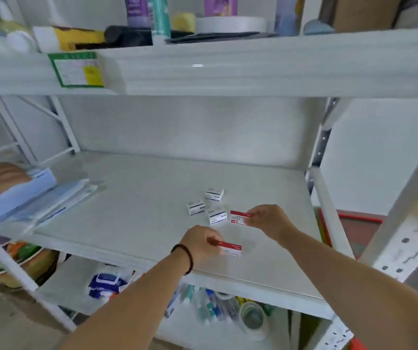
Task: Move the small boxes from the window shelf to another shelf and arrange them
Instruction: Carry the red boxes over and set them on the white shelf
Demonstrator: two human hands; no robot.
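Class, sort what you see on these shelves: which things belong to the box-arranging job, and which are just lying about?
Job: three white boxes; red box in right hand; red box in left hand.
Lying about: blue packets; green-edged label; yellow sponge.

Two bare forearms show, with no sleeve on either one up to the lower edge of the view. The left hand [201, 242] has a thin dark band [187, 258] round its wrist, looking like a cord or a string of small beads, blackish with a reddish tint; the blur hides its make. The right hand [268, 219] and its wrist carry nothing: no ring, watch or band can be seen. Both hands are ungloved. The nails are too blurred to tell anything about them.
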